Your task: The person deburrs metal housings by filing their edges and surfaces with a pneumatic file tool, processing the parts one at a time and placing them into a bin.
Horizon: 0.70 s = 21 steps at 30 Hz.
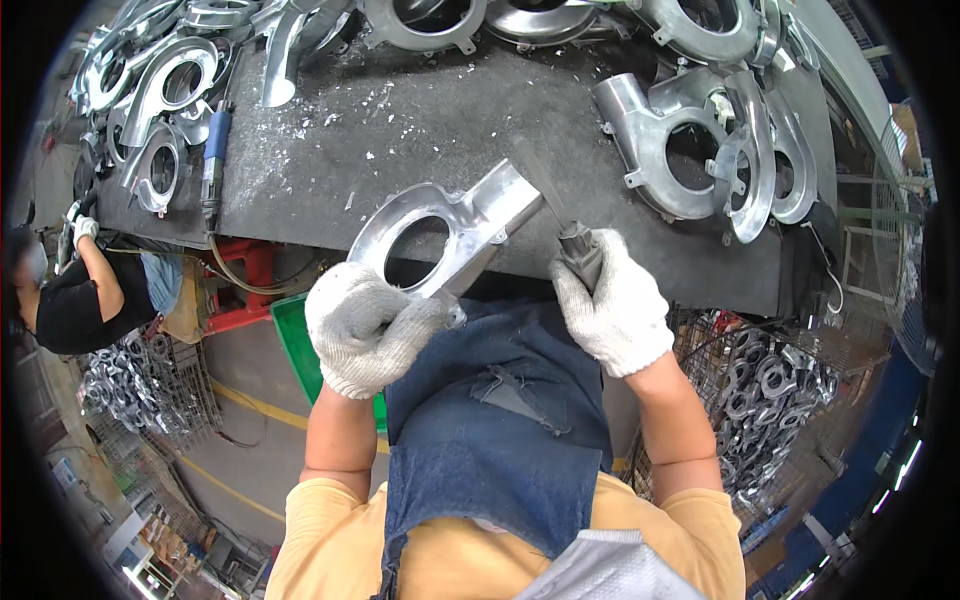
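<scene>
A silver cast-metal volute housing point(465, 226) is held over the near bench edge by the white-gloved left hand point(362, 330), fingers closed on the ring's near rim. A grey-handled tool point(580, 252) with a thin flat blade is gripped in the white-gloved right hand point(618, 308), fingers wrapped round the handle. Blade is angled toward far left, just beside the spout's end (contact can't be confirmed, blade is blurred).

Judged as mid-work on this piece; which edges have been worked can't be told. Similar silver housings are heaped at far left point(148, 92) and clustered at right point(650, 155); done vs. waiting can't be sorted by look.

Dark grey bench top point(330, 195) is strewn with white flakes, mostly far left. A blue-and-black handheld tool point(216, 137) is laid at the left, line attached.

Room: green plastic bin point(296, 345) below at left, wire baskets of metal parts both sides, black-topped co-worker point(85, 312) at left.
</scene>
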{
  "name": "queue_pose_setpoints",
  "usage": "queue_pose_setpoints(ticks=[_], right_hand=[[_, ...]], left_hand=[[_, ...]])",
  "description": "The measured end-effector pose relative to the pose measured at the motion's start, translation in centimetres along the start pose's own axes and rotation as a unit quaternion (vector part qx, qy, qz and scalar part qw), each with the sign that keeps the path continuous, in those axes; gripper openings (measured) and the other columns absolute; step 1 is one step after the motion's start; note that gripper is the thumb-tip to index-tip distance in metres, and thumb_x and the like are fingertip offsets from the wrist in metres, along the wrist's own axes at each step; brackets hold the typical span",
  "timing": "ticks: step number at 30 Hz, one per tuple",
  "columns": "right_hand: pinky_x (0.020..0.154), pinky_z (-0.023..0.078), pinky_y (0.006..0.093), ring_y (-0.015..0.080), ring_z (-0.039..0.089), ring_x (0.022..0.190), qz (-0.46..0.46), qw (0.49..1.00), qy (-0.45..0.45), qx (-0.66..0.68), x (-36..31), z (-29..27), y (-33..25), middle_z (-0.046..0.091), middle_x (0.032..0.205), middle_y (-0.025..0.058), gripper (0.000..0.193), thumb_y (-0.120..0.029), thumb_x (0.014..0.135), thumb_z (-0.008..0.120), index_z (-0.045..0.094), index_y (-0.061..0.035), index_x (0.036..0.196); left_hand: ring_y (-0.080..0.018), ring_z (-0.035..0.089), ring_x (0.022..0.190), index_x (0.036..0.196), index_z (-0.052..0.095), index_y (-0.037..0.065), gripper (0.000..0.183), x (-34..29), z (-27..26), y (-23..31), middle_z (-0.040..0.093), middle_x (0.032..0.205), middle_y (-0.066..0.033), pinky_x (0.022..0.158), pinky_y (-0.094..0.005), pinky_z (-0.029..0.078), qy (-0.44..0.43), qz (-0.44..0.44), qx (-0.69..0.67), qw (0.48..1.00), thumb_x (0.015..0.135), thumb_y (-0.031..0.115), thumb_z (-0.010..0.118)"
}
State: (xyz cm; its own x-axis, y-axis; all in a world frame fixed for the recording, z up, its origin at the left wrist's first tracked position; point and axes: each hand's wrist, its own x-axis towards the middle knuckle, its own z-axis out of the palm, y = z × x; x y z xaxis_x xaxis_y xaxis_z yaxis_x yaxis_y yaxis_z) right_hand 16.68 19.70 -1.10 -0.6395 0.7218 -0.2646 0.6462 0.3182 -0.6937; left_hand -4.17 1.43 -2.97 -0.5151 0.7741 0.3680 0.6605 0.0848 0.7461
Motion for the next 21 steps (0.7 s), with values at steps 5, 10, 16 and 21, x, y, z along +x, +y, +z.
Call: queue_pose_setpoints(ticks=[5,10,16,21], right_hand=[[0.084,0.064,0.0474,0.0438,0.08,0.094,-0.074,0.996,-0.036,0.018,-0.4,0.6,0.9,0.08,0.099,0.0222,0.033,-0.029,0.101,0.079,0.067,-0.006,0.121],[0.082,0.064,0.044,0.0388,0.08,0.088,-0.058,0.987,-0.121,0.086,-0.5,1.0,1.6,0.079,0.095,0.0193,0.033,-0.029,0.101,0.078,0.067,-0.0047,0.119],[0.065,0.058,0.0331,0.0124,0.067,0.058,0.096,0.797,-0.478,0.355,0.5,-1.9,3.5,0.07,0.082,0.0051,0.026,-0.022,0.1,0.075,0.066,-0.0063,0.119],[0.08,0.064,0.048,0.0408,0.08,0.089,-0.095,0.987,0.1,-0.082,-2.5,3.3,3.8,0.08,0.106,0.0186,0.04,-0.018,0.097,0.081,0.066,-0.0066,0.132]], left_hand=[[-0.0243,0.06,0.052,0.068,0.08,0.011,0.02,0.1,0.1,-0.2,0.069,0.062,-0.0064,0.056,-0.0365,0.044,0.013,-0.005,-0.024,1.0,0.07,0.018,0.099],[-0.0232,0.059,0.051,0.066,0.08,0.012,0.025,0.1,0.0,0.0,0.067,0.06,-0.0062,0.055,-0.0362,0.043,-0.001,-0.004,0.0,1.0,0.068,0.024,0.101],[-0.0246,0.053,0.05,0.061,0.073,0.014,0.033,0.6,0.9,2.2,0.053,0.057,-0.004,0.052,-0.0386,0.039,-0.056,0.051,0.099,0.992,0.07,0.028,0.101],[-0.0245,0.053,0.051,0.062,0.071,0.016,0.033,0.6,2.3,5.5,0.055,0.058,-0.0035,0.052,-0.0394,0.038,-0.067,0.029,0.134,0.988,0.07,0.023,0.102]])
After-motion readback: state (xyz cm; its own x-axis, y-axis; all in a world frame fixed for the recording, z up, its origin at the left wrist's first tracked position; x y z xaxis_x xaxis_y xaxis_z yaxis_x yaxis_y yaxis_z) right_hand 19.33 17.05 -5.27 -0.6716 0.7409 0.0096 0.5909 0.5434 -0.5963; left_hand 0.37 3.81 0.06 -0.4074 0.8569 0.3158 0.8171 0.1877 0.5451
